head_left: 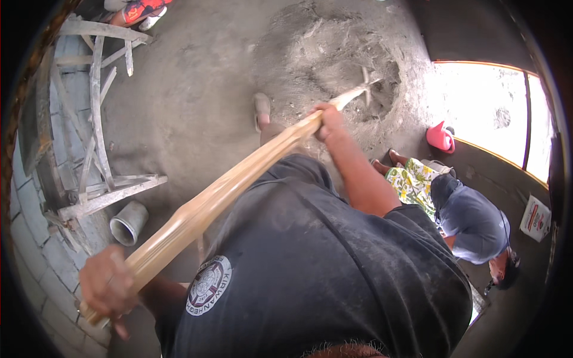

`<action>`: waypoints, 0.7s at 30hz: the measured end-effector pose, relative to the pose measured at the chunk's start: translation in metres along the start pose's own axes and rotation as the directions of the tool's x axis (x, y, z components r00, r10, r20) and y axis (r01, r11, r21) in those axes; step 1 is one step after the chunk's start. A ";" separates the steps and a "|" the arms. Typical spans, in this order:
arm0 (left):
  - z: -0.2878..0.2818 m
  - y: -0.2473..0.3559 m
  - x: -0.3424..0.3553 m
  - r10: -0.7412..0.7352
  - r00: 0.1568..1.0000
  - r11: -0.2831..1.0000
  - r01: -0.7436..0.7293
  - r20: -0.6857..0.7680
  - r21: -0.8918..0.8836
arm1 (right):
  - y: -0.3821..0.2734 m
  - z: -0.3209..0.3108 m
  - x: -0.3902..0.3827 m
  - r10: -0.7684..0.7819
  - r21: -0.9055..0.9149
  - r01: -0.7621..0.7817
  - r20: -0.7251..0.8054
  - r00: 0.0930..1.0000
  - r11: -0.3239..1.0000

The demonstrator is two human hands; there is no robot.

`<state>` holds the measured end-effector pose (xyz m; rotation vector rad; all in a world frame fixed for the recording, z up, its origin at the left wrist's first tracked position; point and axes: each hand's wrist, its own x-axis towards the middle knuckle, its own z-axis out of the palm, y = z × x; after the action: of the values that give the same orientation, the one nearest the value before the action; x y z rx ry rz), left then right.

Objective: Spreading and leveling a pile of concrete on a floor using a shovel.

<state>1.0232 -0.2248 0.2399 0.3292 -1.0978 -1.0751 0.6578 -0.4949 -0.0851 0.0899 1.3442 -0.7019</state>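
Observation:
Both my hands grip a long wooden-handled tool [233, 176] slanting across my body. My right hand [328, 121] is wrapped round the handle far out in front, arm stretched. Down at the lower left, my left hand [108, 281] is closed near the handle's rear end, slightly smeared by motion. The tool's narrow crosswise head [367, 86] is down at a grey heap of wet-looking mortar or cement mix [322, 51]; I cannot tell if it is a hoe or a pick. Part of the head may be sunk in the mix.
Rough wooden trestles [98, 113] stand at the left by a grey block wall [36, 206], with a grey bucket [129, 222] beside them. A bent-over person [471, 221] is close on my right, near a pink container [440, 138]. Another person's legs [140, 12] show at the far left.

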 end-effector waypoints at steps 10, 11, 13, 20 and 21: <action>-0.100 -0.170 0.104 -0.284 0.957 0.958 0.281 -0.059 -0.047 | -0.106 0.033 0.152 0.088 -0.157 -0.139 -0.296 0.951 0.978; -0.114 -0.165 0.114 -0.265 0.964 0.964 0.264 -0.034 -0.038 | -0.105 0.047 0.160 0.115 -0.130 -0.164 -0.318 0.941 0.978; -0.124 -0.148 0.134 -0.241 0.969 0.970 0.241 -0.054 -0.022 | -0.092 0.075 0.157 0.117 -0.149 -0.170 -0.313 0.942 0.974; -0.203 -0.079 0.231 -0.222 0.956 0.972 0.233 0.189 -0.036 | -0.059 0.178 0.131 0.193 0.036 -0.190 -0.228 0.954 0.981; -0.206 -0.068 0.246 -0.222 0.957 0.972 0.231 0.186 -0.030 | -0.056 0.194 0.132 0.224 0.054 -0.218 -0.195 0.955 0.974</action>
<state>1.1709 -0.5180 0.2336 0.3263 -1.2132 -1.3565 0.8026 -0.6805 -0.1372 0.3394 1.4881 -0.5340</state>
